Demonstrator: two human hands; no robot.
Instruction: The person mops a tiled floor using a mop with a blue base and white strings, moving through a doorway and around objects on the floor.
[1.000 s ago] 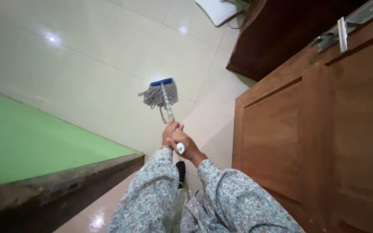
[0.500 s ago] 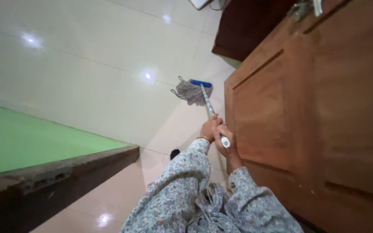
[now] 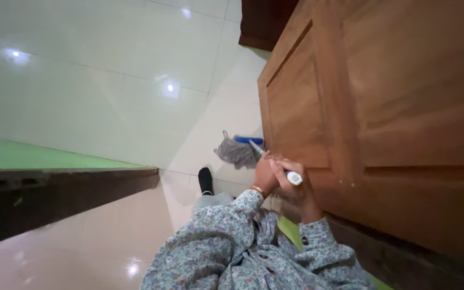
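mopping in hand, judged mid-job: the mop head (image 3: pixel 238 152) lies on the tile floor (image 3: pixel 108 64) just beside the foot of the wooden door (image 3: pixel 382 96), at the right edge of the open floor. the broad stretch of tile to the left and far side is glossy, with ceiling lights mirrored in it, but wet or dry cannot be told from here, so how much is covered stays a guess. the strip along the door base looks like the part in work; the near floor by the dark ledge (image 3: pixel 65 196) shows no sign either way.

grip: both hands closed around the top of the mop handle (image 3: pixel 258 149). left hand (image 3: pixel 266 173) lower on the shaft, thin bangle at the wrist; right hand (image 3: pixel 294 185) wrapped at the white end cap (image 3: pixel 295 178), which pokes out between the fingers. hands touching each other, close to the door panel.

the mop: grey string head, splayed and limp, blue clamp at its far side, pale shaft running steeply up toward the hands, mostly foreshortened. strands look dull and clumped.

a black-socked foot (image 3: pixel 205 181) stands on tile just near-left of the mop head. floral sleeves fill the near frame.
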